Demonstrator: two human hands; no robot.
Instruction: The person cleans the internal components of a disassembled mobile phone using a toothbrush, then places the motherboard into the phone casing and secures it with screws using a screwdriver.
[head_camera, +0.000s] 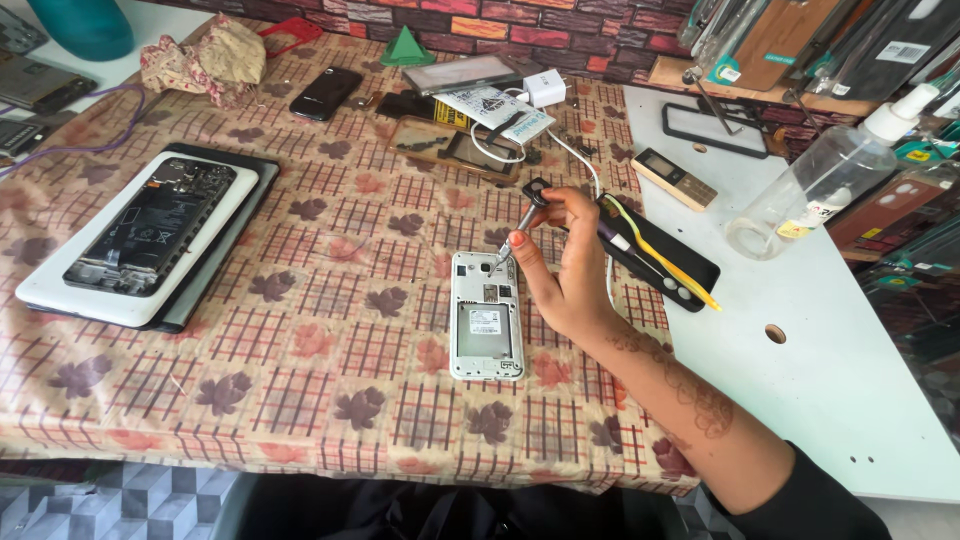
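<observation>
Phone (486, 317) on table (330, 330) — tablet (140, 240) left

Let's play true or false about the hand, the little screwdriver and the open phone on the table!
1. The right hand holds a small screwdriver. True.
2. The screwdriver's tip points at the top end of the white phone, which has its back cover off. True.
3. The white phone lies on a bare white table. False: it lies on a tablecloth with a leaf and check pattern.
4. The left hand presses the phone down. False: no left hand is in view.
5. A clear spray bottle lies on its side on the white surface to the right. True.
6. The green cone sits right next to the white phone. False: it stands far off by the brick wall.
</observation>
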